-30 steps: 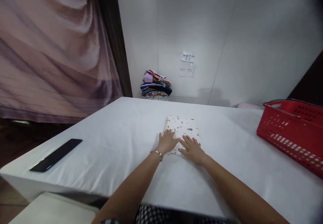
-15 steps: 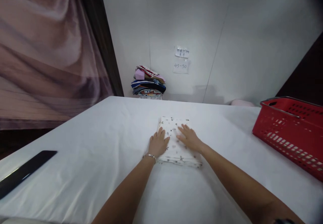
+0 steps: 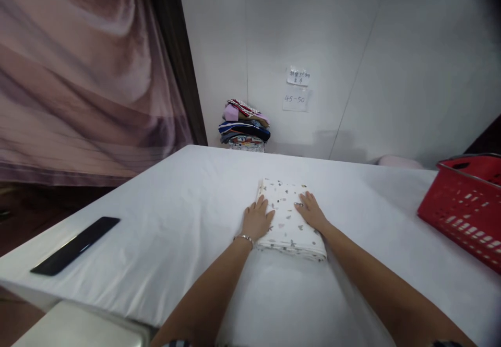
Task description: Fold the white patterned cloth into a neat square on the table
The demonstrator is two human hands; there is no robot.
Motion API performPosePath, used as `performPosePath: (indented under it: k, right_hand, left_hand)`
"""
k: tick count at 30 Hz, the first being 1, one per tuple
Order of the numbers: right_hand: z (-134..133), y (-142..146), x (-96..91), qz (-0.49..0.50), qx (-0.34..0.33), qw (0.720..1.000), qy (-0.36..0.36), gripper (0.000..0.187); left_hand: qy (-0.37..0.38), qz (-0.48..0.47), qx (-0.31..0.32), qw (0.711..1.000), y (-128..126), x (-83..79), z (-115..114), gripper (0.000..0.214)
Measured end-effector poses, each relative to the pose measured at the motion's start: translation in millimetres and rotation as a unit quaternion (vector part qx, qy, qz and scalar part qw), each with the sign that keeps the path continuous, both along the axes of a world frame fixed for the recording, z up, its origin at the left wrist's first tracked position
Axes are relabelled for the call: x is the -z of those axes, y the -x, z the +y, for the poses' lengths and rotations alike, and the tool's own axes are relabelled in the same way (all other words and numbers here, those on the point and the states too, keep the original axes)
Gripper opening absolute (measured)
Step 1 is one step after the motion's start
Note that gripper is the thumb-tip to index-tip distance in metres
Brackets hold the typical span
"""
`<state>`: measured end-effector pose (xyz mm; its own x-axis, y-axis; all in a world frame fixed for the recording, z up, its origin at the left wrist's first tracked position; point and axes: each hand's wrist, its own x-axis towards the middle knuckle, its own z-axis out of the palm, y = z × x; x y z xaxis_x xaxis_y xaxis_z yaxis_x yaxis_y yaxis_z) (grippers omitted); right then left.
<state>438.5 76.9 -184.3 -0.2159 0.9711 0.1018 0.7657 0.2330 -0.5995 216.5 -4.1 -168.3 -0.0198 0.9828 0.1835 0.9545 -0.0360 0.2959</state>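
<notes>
A white cloth with a small scattered print (image 3: 287, 222) lies folded into a layered rectangle on the white-covered table (image 3: 176, 206). My left hand (image 3: 257, 218) rests flat on its left edge, fingers spread, with a bracelet at the wrist. On the cloth's right side lies my right hand (image 3: 312, 212), its fingers stretched out and pointing away from me. Neither hand grips the fabric. The folded layers show along the near edge of the cloth.
A red plastic basket (image 3: 462, 206) with a metal handle stands at the right. A flat black object (image 3: 76, 245) lies on the left of the table. Behind the table's far edge is a pile of folded fabrics (image 3: 245, 126) against the wall. A pinkish curtain (image 3: 78, 75) hangs at left.
The whole view has shifted, so things appear further right. My right hand has slid from the middle of the cloth towards its right edge. My left hand stays at the left edge.
</notes>
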Motion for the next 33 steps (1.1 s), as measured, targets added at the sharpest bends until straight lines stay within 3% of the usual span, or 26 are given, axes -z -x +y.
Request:
performPosePath:
  k: [3,5,10,13,16,19,21,23,26,29,31,33]
  right_hand:
    - [-16,-9,-2.2,0.124,0.085,0.988,0.044,0.067]
    - [-33,-16,-5.0,0.199,0.104,0.971,0.085,0.073]
    - [-82,-24,-16.0,0.364,0.042,0.915,0.167,0.079]
    - [-97,-24,-21.2,0.392,0.031,0.894,0.215,0.085]
    - [-96,-33,-27.8,0.394,0.022,0.883,0.253,0.095]
    - [-82,-69,-38.2,0.365,0.016,0.893,0.265,0.099]
    - [-68,-105,-44.3,0.306,-0.012,0.914,0.265,0.091]
    - [-54,-142,-47.6,0.22,-0.044,0.943,0.246,0.08]
    - [-40,-173,-47.7,0.035,-0.028,0.984,0.173,0.059]
    - [-43,-161,-47.5,-0.107,-0.022,0.993,0.032,0.048]
    - [-57,-136,-48.3,-0.119,-0.044,0.991,-0.049,0.046]
    - [-79,-107,-47.9,-0.091,-0.085,0.99,-0.068,0.048]
  left_hand:
    - [0.003,-0.033,-0.008,0.999,1,-1.1,0,0.047]
    - [-0.005,-0.064,-0.026,0.998,1,-2.6,-2,0.049]
    - [-0.043,-0.14,-0.12,0.982,2,-11.1,-6,0.047]
    - [0.007,-0.171,-0.166,0.971,4,-22.8,-6,0.049]
    - [0.062,-0.213,-0.197,0.955,3,-33.0,-8,0.051]
    - [0.105,-0.273,-0.187,0.938,-11,-29.7,-23,0.054]
    - [0.143,-0.316,-0.138,0.928,-28,-20.4,-45,0.053]
    - [0.173,-0.338,-0.065,0.923,-47,-12.4,-72,0.051]
    - [0.177,-0.276,0.018,0.945,-65,-15.0,-103,0.052]
    - [0.136,-0.209,0.008,0.968,-62,-34.4,-104,0.032]
    - [0.052,-0.185,-0.006,0.981,-54,-48.2,-89,0.028]
    - [-0.055,-0.162,0.005,0.985,-47,-55.8,-68,0.029]
